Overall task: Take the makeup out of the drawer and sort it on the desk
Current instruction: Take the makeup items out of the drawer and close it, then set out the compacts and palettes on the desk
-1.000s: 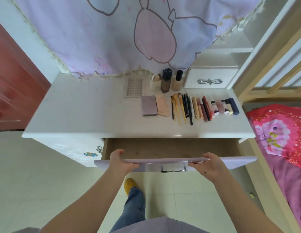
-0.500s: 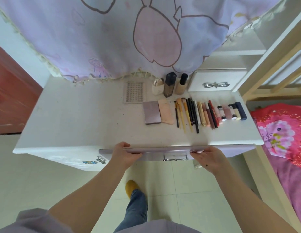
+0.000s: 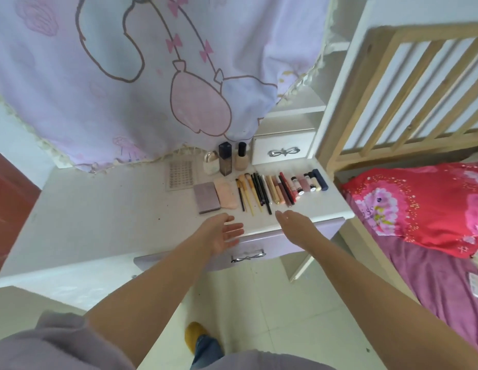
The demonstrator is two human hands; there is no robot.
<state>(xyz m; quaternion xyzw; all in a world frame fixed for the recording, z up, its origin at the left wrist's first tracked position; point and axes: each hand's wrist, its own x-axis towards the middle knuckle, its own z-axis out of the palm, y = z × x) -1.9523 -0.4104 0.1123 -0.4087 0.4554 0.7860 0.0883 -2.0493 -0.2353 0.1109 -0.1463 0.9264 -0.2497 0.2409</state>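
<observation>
The lilac drawer (image 3: 272, 244) under the white desk (image 3: 104, 222) is pushed in. My left hand (image 3: 221, 233) hovers above the desk's front edge, palm up, fingers straight, holding nothing. My right hand (image 3: 293, 225) hangs beside it, fingers relaxed and empty. Sorted makeup lies in a row on the desk: a mauve palette (image 3: 206, 197), a pink pad (image 3: 225, 194), several brushes and pencils (image 3: 255, 193), lip tubes (image 3: 281, 189) and small bottles (image 3: 309, 181). Foundation bottles (image 3: 227, 160) stand behind them, next to a sticker sheet (image 3: 180, 174).
A lilac printed cloth (image 3: 125, 84) hangs over the desk's back. A small white drawer unit (image 3: 284, 150) sits at the back right. A wooden bed frame (image 3: 408, 102) and a bed with red bedding (image 3: 419, 206) stand close on the right. Tiled floor lies below.
The drawer went from pulled out to pushed in. Both hands have let go of its front and lifted above the desk edge. The view has swung to the right.
</observation>
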